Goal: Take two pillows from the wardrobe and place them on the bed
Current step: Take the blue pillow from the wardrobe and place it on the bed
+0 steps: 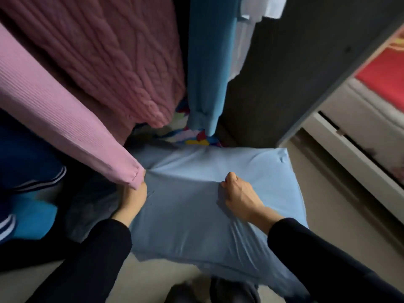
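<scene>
A light blue pillow (196, 206) fills the middle of the view, partly out of the wardrobe's lower part and over the floor. My left hand (133, 200) grips its cover at the left, with the fingers partly hidden under a hanging pink sleeve (65, 127). My right hand (238, 193) is a fist bunching the cover on top, right of centre. Behind the pillow, a colourful patterned fabric (196, 138) lies in the wardrobe; I cannot tell whether it is a second pillow. The bed (384, 79), with a red cover, is at the far right.
Hanging clothes crowd above: a maroon knit sweater (105, 57) and a blue garment (209, 73). A dark wardrobe side panel (284, 73) stands to the right. Blue striped clothing (26, 171) sits at the left. Beige floor (328, 204) lies between wardrobe and bed.
</scene>
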Available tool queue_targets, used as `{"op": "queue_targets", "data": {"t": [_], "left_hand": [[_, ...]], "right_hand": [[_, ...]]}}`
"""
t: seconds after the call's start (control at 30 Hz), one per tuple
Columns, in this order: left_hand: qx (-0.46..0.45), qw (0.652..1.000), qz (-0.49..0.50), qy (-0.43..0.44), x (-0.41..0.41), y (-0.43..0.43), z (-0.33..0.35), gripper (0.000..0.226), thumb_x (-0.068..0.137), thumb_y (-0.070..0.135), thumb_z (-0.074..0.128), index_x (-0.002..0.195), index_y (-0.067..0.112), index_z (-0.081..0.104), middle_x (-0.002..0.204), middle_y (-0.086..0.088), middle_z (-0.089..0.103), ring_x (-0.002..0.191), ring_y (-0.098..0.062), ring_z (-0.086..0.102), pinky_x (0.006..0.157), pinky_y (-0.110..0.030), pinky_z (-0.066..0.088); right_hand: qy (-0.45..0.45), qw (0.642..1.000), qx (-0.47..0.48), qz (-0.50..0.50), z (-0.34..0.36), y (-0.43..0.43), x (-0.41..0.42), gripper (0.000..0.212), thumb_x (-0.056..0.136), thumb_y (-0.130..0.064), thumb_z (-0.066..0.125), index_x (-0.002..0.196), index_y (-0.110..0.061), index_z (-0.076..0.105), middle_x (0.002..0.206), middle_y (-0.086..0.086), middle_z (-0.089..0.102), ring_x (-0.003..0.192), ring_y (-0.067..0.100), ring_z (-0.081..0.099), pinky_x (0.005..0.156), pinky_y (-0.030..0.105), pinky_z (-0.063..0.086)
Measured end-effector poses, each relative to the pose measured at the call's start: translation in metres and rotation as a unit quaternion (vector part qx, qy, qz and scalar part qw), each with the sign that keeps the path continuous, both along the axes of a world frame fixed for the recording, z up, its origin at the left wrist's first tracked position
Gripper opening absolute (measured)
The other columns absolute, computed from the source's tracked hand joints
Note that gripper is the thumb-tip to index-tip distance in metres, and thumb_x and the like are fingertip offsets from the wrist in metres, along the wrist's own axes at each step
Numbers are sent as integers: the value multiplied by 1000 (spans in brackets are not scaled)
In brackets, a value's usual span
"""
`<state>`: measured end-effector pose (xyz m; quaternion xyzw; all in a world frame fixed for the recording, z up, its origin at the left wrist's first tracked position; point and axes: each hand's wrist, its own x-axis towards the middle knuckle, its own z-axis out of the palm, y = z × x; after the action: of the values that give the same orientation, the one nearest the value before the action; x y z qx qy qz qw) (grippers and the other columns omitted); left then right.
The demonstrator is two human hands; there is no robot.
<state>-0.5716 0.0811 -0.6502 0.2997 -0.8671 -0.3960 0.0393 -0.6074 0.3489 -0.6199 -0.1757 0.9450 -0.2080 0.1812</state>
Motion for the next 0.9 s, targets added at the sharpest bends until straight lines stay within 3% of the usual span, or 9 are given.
{"op": "queue_targets", "data": {"t": [0.07,0.13,0.43,0.53,0.7,0.9], "left_hand": [[-38,999,-28,25,8,13,16,14,90,-1,43,85,-3,56,88,-26,56,85,-37,52,81,-47,41],[-70,995,-61,30,18,30,39,15,87,-2,45,75,1,52,76,-24,54,74,-37,50,70,-45,40],[-81,971,-224,4,19,154,116,18,91,13,45,79,14,59,92,-10,66,97,-32,47,81,-41,35],[-67,965,-254,-2,12,214,137,20,91,15,46,77,16,59,89,-8,66,100,-30,47,83,-38,27],[-51,952,-302,-24,-5,332,162,24,94,18,43,73,27,50,79,4,52,101,-27,46,73,-32,13],[-57,935,-342,-81,-44,489,192,27,96,18,34,73,24,47,68,8,43,103,-28,45,78,-34,18]], "right_hand": [[-20,999,-11,-35,19,18,24,20,93,-15,43,81,-9,29,84,23,57,76,43,52,61,36,29],[-28,998,-8,-56,38,39,46,20,94,-15,43,80,-9,30,81,22,56,74,42,51,61,35,29],[20,987,37,-158,144,171,96,23,94,-21,42,75,-10,32,68,13,46,65,36,47,59,34,24],[35,981,66,-179,168,232,91,24,95,-20,43,75,-10,34,69,14,48,66,35,49,59,34,23],[41,968,99,-227,195,353,82,25,96,-22,44,74,-12,34,70,9,44,65,28,42,61,34,24],[53,963,134,-228,230,506,51,27,95,-21,45,72,-13,33,76,17,56,74,36,53,61,35,26]]}}
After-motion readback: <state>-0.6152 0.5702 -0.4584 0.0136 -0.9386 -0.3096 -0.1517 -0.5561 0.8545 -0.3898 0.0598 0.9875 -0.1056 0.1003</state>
